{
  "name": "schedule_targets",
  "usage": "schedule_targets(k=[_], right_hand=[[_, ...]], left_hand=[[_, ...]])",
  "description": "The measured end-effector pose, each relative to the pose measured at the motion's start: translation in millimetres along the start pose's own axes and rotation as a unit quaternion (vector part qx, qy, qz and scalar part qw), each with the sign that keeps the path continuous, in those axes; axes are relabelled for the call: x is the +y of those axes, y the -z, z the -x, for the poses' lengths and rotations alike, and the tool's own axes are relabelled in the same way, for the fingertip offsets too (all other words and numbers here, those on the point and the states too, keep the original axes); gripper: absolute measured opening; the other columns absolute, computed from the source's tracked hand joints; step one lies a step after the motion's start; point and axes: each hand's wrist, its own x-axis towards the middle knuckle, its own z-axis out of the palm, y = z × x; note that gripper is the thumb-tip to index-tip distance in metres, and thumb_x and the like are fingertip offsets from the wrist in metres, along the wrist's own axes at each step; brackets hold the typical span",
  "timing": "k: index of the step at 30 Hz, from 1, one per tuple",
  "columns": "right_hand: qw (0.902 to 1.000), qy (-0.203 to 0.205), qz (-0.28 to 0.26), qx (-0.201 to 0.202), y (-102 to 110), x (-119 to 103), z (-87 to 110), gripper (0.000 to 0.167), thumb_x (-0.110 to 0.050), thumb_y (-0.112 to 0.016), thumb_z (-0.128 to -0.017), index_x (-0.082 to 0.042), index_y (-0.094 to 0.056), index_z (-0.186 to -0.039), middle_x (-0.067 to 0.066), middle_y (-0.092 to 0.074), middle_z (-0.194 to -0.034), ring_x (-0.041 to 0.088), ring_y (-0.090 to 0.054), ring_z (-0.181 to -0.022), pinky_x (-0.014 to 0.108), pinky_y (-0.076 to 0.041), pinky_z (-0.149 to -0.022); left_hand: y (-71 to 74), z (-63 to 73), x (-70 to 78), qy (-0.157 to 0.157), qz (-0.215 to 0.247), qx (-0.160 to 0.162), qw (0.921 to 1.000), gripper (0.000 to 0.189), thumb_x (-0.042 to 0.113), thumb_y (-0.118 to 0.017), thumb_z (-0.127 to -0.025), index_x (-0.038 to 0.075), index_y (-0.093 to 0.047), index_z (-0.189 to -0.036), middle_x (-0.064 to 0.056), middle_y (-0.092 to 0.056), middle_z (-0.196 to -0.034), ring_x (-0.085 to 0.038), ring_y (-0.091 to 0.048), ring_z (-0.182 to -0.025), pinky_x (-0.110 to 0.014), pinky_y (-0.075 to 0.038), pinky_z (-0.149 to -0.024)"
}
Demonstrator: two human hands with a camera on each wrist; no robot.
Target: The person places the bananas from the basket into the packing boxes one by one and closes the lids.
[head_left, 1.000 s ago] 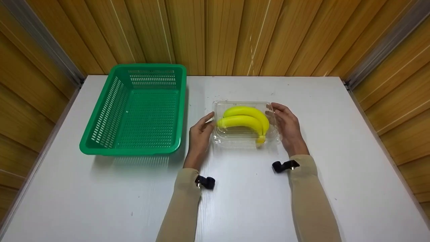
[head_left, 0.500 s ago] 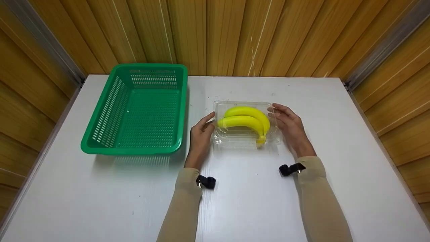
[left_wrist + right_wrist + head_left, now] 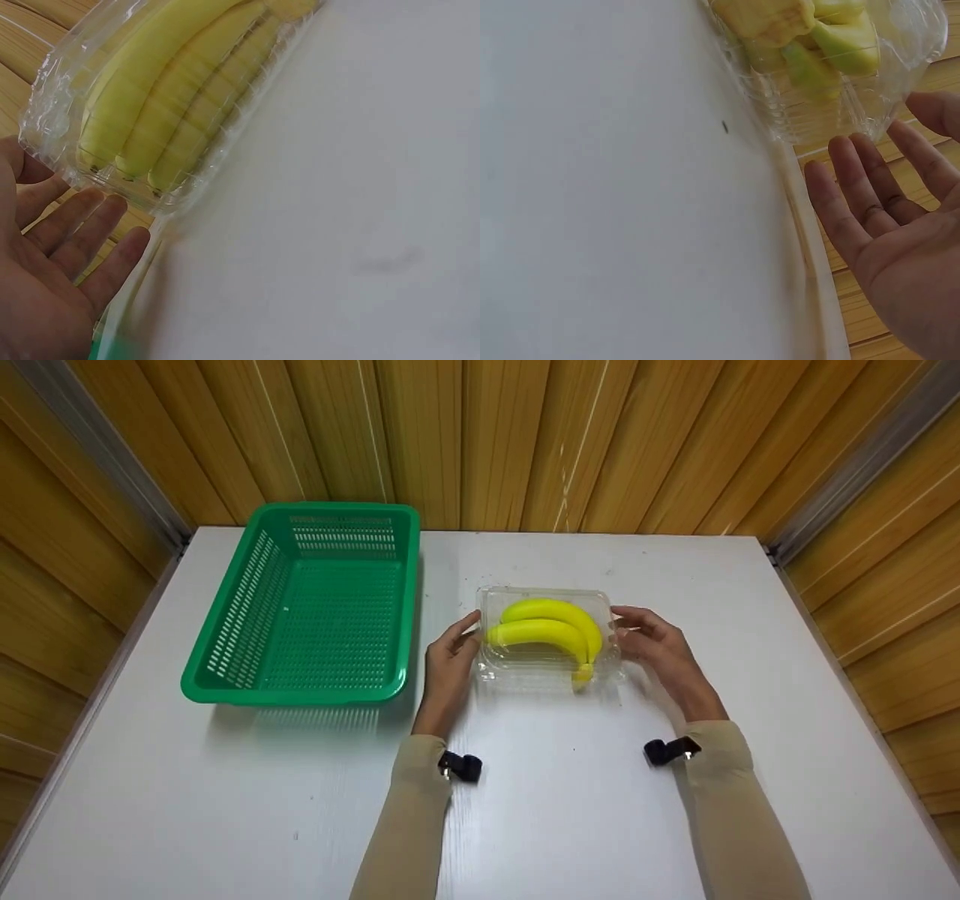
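A clear plastic box [image 3: 521, 658] lies on the table with a bunch of yellow bananas [image 3: 551, 631] inside. In the left wrist view, the tips of the bananas [image 3: 150, 105] show through the plastic. My left hand [image 3: 446, 667] is at the box's left side, its fingers loosely extended against or very near the wall. On the opposite side is my right hand [image 3: 667, 660], with relaxed fingers at the right wall. From the right wrist view, that hand [image 3: 907, 247] has its fingertips by the box's corner; exact contact is hard to tell.
A green perforated basket [image 3: 341, 622] stands on the left of the white table [image 3: 555, 817], close to my left hand. Wooden panels [image 3: 495, 442] rise behind the table and along both sides.
My right hand and forearm have shifted to the right and slightly toward me, with the fingers lower along the box's right side. The left hand, box and bananas stay nearly still.
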Motion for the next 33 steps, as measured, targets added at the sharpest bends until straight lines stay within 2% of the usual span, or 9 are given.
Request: schedule_targets(k=[5, 8, 14, 22, 27, 33], right_hand=[[0.9993, -0.007, 0.027, -0.026, 7, -2, 5.8, 0.052, -0.025, -0.069, -0.105, -0.014, -0.057, -0.154, 0.012, -0.059, -0.121, 0.022, -0.063, -0.098, 0.030, -0.060, -0.087], [0.9980, -0.017, 0.033, -0.051, 10, -4, 8.7, 0.057, -0.028, -0.070, -0.104, -0.018, -0.053, -0.158, 0.014, -0.060, -0.119, 0.021, -0.063, -0.093, 0.033, -0.060, -0.085], [0.9944, -0.037, 0.025, -0.096, 12, -4, 12.4, 0.068, -0.022, -0.069, -0.103, -0.023, -0.042, -0.165, 0.017, -0.056, -0.123, 0.026, -0.063, -0.102, 0.039, -0.061, -0.089], [0.9885, -0.027, 0.011, -0.148, 10, -4, 10.4, 0.082, -0.017, -0.069, -0.101, -0.026, -0.027, -0.171, 0.019, -0.054, -0.127, 0.028, -0.060, -0.111, 0.036, -0.058, -0.095], [0.9888, -0.017, -0.004, -0.148, 8, -2, 8.2, 0.084, -0.012, -0.069, -0.100, -0.023, -0.025, -0.171, 0.020, -0.053, -0.128, 0.027, -0.062, -0.109, 0.035, -0.059, -0.094], [0.9938, -0.018, -0.011, -0.109, 9, -2, 8.7, 0.076, -0.010, -0.071, -0.100, -0.021, -0.037, -0.167, 0.020, -0.055, -0.125, 0.028, -0.064, -0.105, 0.040, -0.060, -0.095]], left_hand=[[-1.2, -0.8, -0.3, 0.002, -0.001, 0.000, 1.0000, 0.040, 0.005, -0.060, -0.105, 0.000, -0.064, -0.145, -0.013, -0.067, -0.141, -0.026, -0.071, -0.117, -0.036, -0.055, -0.103], [-1.5, -1.0, -0.6, 0.003, -0.001, -0.001, 1.0000, 0.041, 0.005, -0.060, -0.105, 0.000, -0.064, -0.145, -0.014, -0.067, -0.141, -0.026, -0.070, -0.118, -0.037, -0.055, -0.102], [-0.7, -0.5, -1.8, -0.004, 0.007, -0.011, 0.9999, 0.042, 0.005, -0.056, -0.106, 0.000, -0.060, -0.148, -0.016, -0.066, -0.143, -0.027, -0.069, -0.121, -0.036, -0.056, -0.101], [0.3, 1.5, -3.2, -0.008, 0.026, -0.012, 0.9996, 0.044, 0.005, -0.055, -0.108, -0.001, -0.056, -0.152, -0.022, -0.065, -0.141, -0.030, -0.066, -0.126, -0.039, -0.054, -0.104], [-0.7, 1.0, -2.3, 0.006, 0.030, -0.008, 0.9995, 0.045, 0.008, -0.053, -0.110, 0.003, -0.055, -0.154, -0.021, -0.066, -0.139, -0.028, -0.066, -0.126, -0.039, -0.053, -0.106], [-3.6, -0.7, -3.8, 0.011, 0.035, 0.001, 0.9993, 0.044, 0.007, -0.053, -0.110, 0.004, -0.056, -0.154, -0.021, -0.067, -0.138, -0.029, -0.066, -0.125, -0.039, -0.054, -0.104]])
